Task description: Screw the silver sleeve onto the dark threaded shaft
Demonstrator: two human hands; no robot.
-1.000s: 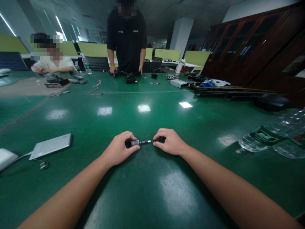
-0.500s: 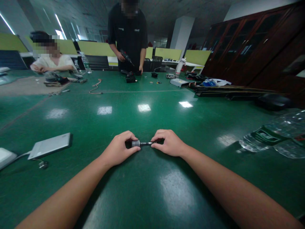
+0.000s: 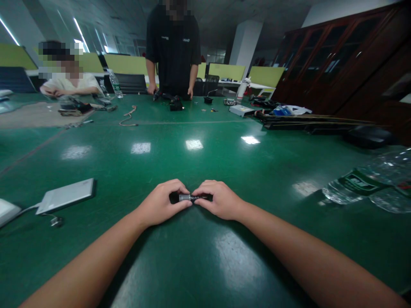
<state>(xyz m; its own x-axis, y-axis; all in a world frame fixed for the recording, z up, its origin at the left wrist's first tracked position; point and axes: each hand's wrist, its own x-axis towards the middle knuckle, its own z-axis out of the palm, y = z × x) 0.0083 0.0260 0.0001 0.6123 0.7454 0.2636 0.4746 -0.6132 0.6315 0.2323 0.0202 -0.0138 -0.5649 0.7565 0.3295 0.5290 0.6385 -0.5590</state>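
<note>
My left hand (image 3: 163, 202) pinches a small grey metal cylinder (image 3: 184, 197) between thumb and fingers, low over the green table (image 3: 167, 252). Close on its right, my right hand (image 3: 221, 200) grips a thin dark shaft (image 3: 195, 198) that lines up with the cylinder. The fingertips of both hands nearly meet, and they hide part of the shaft. The two pieces lie level, end to end; whether they are one part cannot be made out.
A white power bank (image 3: 67, 196) with a cable lies at the left. Water bottles (image 3: 356, 186) lie at the right. Across the table stands a person in black (image 3: 173, 51); another person (image 3: 72, 83) sits at the far left. Black strips (image 3: 289, 122) lie at the back right.
My right hand has moved left, up to my left hand, and less of the shaft shows between them. The standing person has lowered the power tool to the table.
</note>
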